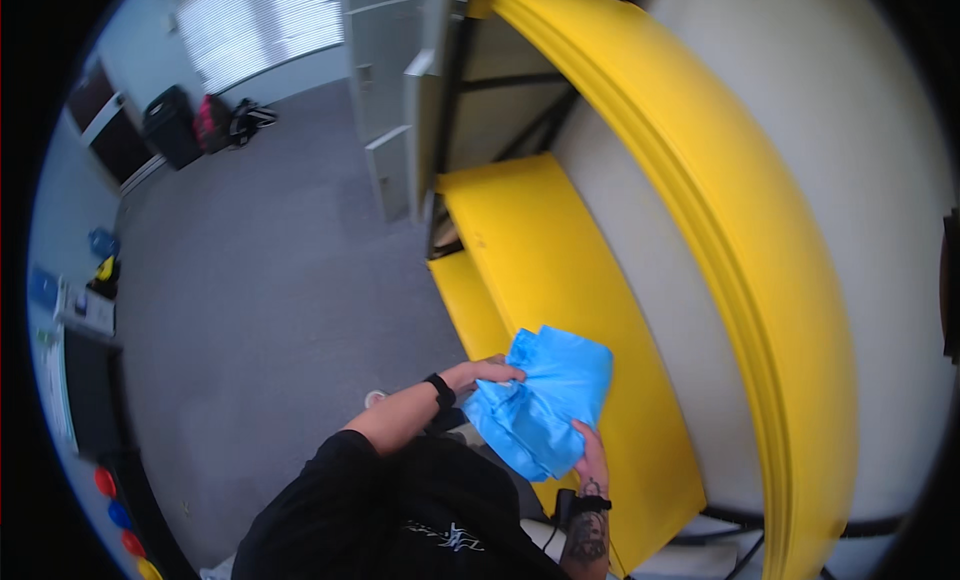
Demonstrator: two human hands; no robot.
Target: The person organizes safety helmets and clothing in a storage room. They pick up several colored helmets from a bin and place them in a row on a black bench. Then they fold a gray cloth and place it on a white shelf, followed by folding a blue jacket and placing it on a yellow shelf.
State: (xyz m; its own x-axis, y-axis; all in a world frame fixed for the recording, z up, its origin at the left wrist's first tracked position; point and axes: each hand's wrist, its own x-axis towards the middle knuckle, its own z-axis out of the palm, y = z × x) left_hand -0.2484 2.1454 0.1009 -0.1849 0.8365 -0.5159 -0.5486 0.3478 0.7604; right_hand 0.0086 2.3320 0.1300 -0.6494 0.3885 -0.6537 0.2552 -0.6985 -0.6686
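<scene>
A bundle of shiny light-blue fabric [559, 400], creased and folded over itself, is held in front of my body above a yellow shelf [570, 280]. My left hand [495, 370] grips its left edge, with the thumb lying on top. On the lower right side, my right hand [591, 449] holds the bundle with the thumb showing and the other fingers hidden beneath it. Whether anything is wrapped inside the fabric cannot be seen.
A higher yellow shelf [720, 227] curves past on the right, on a black metal frame [454, 107]. Grey metal lockers [390, 92] with doors ajar stand beyond. Far left are a black bin [172, 126] and bags [214, 122] on grey carpet [285, 265].
</scene>
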